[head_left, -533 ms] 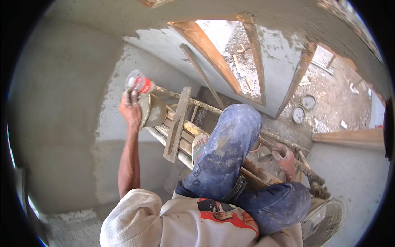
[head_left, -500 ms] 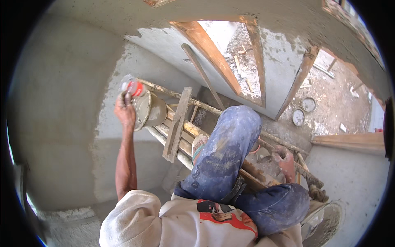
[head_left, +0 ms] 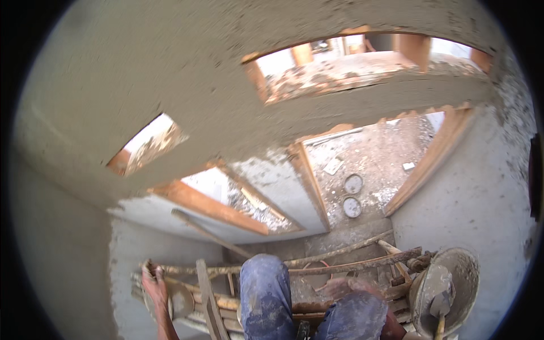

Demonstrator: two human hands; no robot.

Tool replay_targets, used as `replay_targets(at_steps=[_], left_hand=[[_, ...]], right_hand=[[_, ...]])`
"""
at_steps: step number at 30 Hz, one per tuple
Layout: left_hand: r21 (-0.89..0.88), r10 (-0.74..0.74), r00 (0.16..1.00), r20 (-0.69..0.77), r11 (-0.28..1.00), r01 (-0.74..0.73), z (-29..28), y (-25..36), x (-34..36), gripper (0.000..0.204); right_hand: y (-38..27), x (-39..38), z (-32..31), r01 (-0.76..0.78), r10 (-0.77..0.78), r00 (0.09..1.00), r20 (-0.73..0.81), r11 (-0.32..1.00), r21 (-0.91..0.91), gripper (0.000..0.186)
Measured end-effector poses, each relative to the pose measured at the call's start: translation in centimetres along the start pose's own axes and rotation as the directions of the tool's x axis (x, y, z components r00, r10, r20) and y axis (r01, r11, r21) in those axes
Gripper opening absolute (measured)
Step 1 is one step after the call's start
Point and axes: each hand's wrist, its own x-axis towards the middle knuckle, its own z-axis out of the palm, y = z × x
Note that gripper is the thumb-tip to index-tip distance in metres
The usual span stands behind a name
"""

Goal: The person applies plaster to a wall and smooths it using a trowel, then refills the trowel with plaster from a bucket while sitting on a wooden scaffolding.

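Observation:
My left hand is at the left end of a scaffold of poles, beside a mortar-stained bucket. Its fingers look curled near a pole end; what they hold, if anything, is hidden. My right hand is over the scaffold by my right knee, slightly blurred, its fingers stretched out and nothing seen in them. To the right stands a large mortar-caked tub. A trowel rests inside it, handle toward me.
A plank crosses the poles left of my knees. Ahead rises a wall of wet plaster with wood-framed openings. A bare wall bounds the right. Two round containers stand on the ground beyond the doorway.
My view has swung up and right. My left hand, earlier raised with a clear red-labelled bottle, is now down by the bucket; the bottle is no longer visible. My right hand has stretched its fingers.

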Motion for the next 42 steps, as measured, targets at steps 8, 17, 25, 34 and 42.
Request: replay_targets(at_steps=[8, 17, 25, 34, 42], left_hand=[[-0.556, 0.566, 0.264, 0.781, 0.822, -0.118, 21.0, 40.6, -7.9, 0.042], [-0.448, 0.490, -0.444, 0.750, 0.870, 0.205, 41.4, 54.9, -30.6, 0.074], [-0.595, 0.589, -0.085, 0.803, 0.801, -0.072, 40.7, 58.0, -37.0, 0.082], [-0.547, 0.575, -0.131, 0.808, 0.814, 0.197, 36.9, 58.3, -41.4, 0.061], [-0.675, 0.681, -0.126, 0.721, 0.732, 0.094, 30.3, 61.6, -40.3, 0.068]], right_hand=[[-8.3, -18.3, 1.7, -0.027, -0.365, 0.866, -0.342, 0.649, -0.761, 0.052], [0.4, -30.1, -9.8, -0.876, -0.558, 0.470, -0.684, -0.198, -0.440, 0.031], [6.0, -28.8, -16.0, -0.839, -0.394, 0.539, -0.744, -0.170, -0.518, 0.025], [2.0, -39.5, -8.2, -0.860, -0.593, 0.505, -0.627, -0.280, -0.427, 0.042], [2.3, -37.0, -6.4, -0.963, -0.539, 0.261, -0.801, -0.086, -0.256, 0.047]])
